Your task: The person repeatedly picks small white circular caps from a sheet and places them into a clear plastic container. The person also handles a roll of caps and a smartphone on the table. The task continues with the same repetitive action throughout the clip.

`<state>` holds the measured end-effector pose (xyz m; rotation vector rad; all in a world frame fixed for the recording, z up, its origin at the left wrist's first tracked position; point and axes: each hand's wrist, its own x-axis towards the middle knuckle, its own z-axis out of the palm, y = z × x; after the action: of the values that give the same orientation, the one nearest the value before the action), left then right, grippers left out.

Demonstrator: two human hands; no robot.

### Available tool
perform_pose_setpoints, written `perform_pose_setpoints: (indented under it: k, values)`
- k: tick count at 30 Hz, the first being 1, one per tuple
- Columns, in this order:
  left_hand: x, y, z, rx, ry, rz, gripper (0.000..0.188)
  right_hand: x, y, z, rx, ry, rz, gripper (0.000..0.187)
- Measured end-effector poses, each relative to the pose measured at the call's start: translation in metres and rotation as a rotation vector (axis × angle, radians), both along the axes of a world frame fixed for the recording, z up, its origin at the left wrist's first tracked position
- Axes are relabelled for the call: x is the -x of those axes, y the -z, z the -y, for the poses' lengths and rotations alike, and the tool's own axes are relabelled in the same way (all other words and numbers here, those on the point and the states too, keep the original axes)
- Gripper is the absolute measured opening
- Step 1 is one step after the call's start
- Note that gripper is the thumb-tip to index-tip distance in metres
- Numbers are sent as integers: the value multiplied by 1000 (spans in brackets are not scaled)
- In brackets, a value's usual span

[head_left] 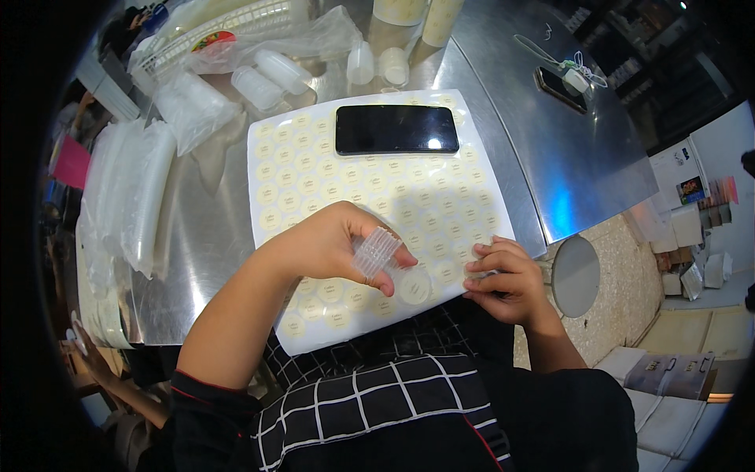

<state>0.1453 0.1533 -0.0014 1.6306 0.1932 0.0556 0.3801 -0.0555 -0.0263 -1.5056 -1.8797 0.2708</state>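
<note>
A large white sheet of round cream stickers [295, 175] lies on the steel table in front of me, its near edge over my lap. My left hand [344, 240] is closed around a stack of clear ridged plastic cups [378, 252], tilted low over the near part of the sheet. The clear round end of the stack is close to the stickers; whether it touches them I cannot tell. At the sheet's lower right edge, my right hand [507, 279] has its fingers curled and pressed on the edge. A black phone [397, 130] rests on the sheet's far part.
Bagged clear cups [130, 197] lie at the left on the steel table [200, 259]. Loose clear cups [259, 86] and a white basket [220, 35] stand farther back. A second phone [560, 88] with a cable is at the far right. A round stool [576, 277] stands right of the table.
</note>
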Motion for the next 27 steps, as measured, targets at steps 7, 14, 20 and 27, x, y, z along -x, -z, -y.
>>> perform_pose_setpoints:
  k: [7,14,20,27]
  values:
    - [0,-1,1,28,-21,-34,41,1,-4,1,77,46,-62,13]
    - [0,1,2,31,-16,-1,42,2,-12,-3,169,61,-67,18]
    - [0,1,2,15,-18,5,42,8,-5,-2,59,40,51,19]
    - [0,0,1,-15,-14,-19,41,7,-2,2,71,64,-4,16]
